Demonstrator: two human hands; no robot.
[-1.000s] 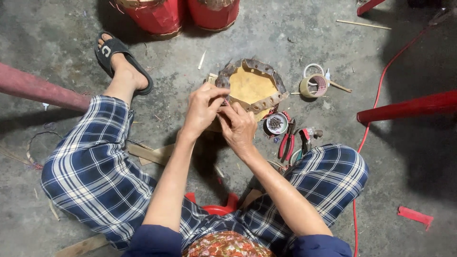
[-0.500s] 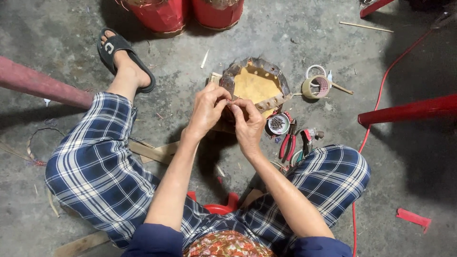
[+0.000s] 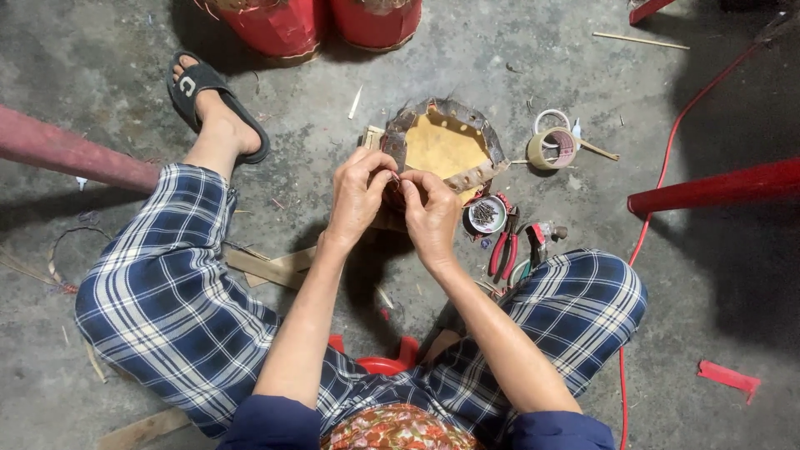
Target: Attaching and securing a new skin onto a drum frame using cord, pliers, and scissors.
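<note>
A round frame [image 3: 446, 146] with a yellow-brown face and a grey scalloped rim stands on the concrete floor in front of me. My left hand [image 3: 358, 196] and my right hand [image 3: 433, 217] meet at its near edge. The fingertips of both pinch the rim at one spot. Whatever small piece sits between the fingers is hidden. Both forearms reach forward between my knees in blue plaid trousers.
Right of the frame lie a small round tin of nails [image 3: 486, 214], red-handled pliers [image 3: 504, 250] and rolls of tape [image 3: 553, 146]. Red drum-like bodies [image 3: 283, 25] stand at the top. A red bar [image 3: 717, 187], a red cable [image 3: 658, 183] and wood strips [image 3: 271, 267] lie around.
Both hands have closed in tighter on the near rim of the frame, fingertips now touching. The view has shifted slightly; the frame stays in place.
</note>
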